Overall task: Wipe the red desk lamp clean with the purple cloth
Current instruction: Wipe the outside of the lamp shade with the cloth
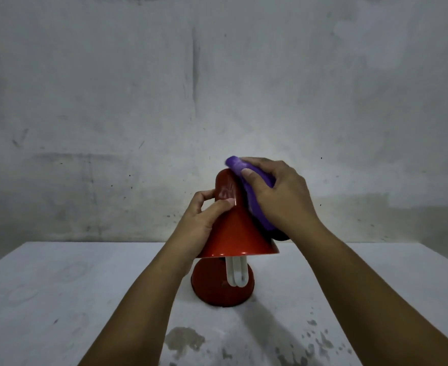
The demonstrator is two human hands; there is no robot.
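The red desk lamp [237, 231] stands in the middle of the table, its cone shade tilted toward me over a round red base [212, 286]. A white tube bulb [237, 272] sticks out under the shade. My left hand [204, 217] grips the narrow upper part of the shade from the left, thumb on its front. My right hand [281, 196] holds the purple cloth [254, 191] bunched in its fingers and presses it against the shade's top and right side. The lamp's neck is hidden behind the shade.
The white table [59, 299] carries dark stains near its front edge [186, 339]. A bare, scuffed grey wall [217, 88] rises just behind the table's far edge.
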